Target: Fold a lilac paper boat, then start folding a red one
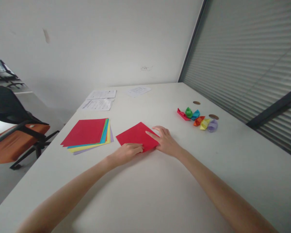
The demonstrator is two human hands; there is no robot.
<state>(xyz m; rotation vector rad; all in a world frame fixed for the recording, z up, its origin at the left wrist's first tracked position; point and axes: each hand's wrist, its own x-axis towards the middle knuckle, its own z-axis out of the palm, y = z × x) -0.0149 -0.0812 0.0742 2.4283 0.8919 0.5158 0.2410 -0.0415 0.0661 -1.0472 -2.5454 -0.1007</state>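
A sheet of red paper [137, 134] lies on the white table, turned so that one corner points away from me. My left hand [128, 152] is at its near-left edge, fingers curled and pressed together on the paper by the near corner. Over the right corner rests my right hand [167, 140], its fingers spread and one of them stretched across the red surface. Whether the near edge is folded under my left fingers is hidden.
Left of the sheet is a fanned stack of coloured paper [84, 132], red on top. Several small folded paper pieces [193, 118] sit at the right near two brown discs [213, 116]. Printed sheets [98, 104] lie farther back. An orange-seated chair [19, 139] stands left of the table.
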